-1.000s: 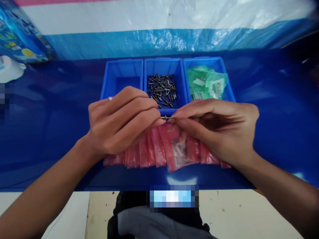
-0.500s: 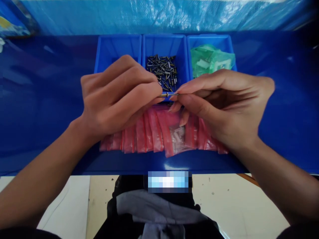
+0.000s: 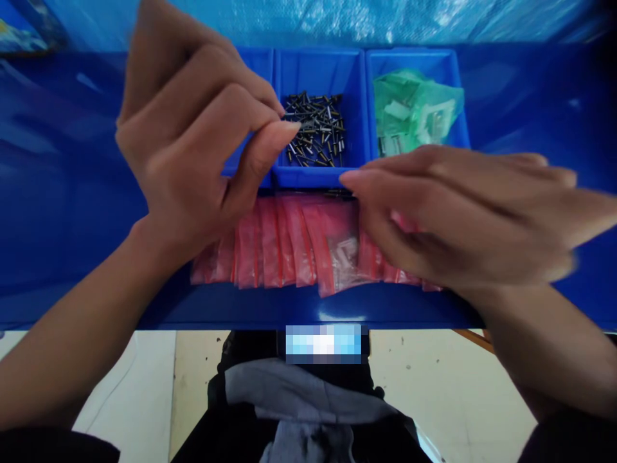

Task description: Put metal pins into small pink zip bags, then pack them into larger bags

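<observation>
My left hand (image 3: 193,135) is raised in front of the left blue bin (image 3: 258,61), its fingers curled toward the thumb with nothing visible between them. My right hand (image 3: 457,212) reaches leftward over a row of red plastic bags (image 3: 284,244), fingers pressed together. A thin dark rivet (image 3: 337,191) shows just under its fingertips, pinched there. Behind the hands, the middle blue bin (image 3: 318,61) holds a pile of dark rivets (image 3: 315,128).
The right blue bin (image 3: 457,96) holds green plastic bags (image 3: 414,109). All three bins stand side by side on a glossy blue table (image 3: 62,206), whose front edge runs just below the red bags. Blue sheeting (image 3: 337,19) hangs behind. My lap and a pale floor show below.
My left hand has let go of the rivet and lifted up and to the left. My right hand has kept the rivet and stretched out lower over the red bags.
</observation>
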The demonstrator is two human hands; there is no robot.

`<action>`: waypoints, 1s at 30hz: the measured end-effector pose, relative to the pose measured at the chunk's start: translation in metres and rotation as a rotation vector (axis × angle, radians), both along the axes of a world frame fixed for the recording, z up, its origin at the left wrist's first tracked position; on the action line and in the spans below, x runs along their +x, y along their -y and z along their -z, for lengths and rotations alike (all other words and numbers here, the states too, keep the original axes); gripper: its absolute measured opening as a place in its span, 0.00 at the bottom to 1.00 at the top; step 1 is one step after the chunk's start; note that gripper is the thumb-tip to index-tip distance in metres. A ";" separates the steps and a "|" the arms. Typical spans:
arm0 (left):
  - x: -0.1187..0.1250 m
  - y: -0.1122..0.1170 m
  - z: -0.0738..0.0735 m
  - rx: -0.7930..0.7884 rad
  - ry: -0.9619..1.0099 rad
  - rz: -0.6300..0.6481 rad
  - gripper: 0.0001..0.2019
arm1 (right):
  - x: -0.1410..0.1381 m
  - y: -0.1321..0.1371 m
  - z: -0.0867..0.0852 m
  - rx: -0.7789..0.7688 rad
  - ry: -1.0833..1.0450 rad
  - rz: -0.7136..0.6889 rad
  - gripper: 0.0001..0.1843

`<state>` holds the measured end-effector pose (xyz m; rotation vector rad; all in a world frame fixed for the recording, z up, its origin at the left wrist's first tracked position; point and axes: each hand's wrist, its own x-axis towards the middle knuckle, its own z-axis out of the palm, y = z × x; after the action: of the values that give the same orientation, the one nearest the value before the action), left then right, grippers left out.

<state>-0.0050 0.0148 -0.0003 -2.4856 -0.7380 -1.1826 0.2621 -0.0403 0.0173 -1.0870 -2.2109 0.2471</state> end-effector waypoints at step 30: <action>0.003 0.009 -0.001 0.046 -0.153 0.179 0.11 | -0.010 0.001 0.014 -0.120 -0.635 -0.114 0.16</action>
<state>-0.0023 0.0062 0.0006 -2.6122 -0.4512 -1.0371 0.2517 -0.0410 0.0038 -0.7968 -1.6971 0.6811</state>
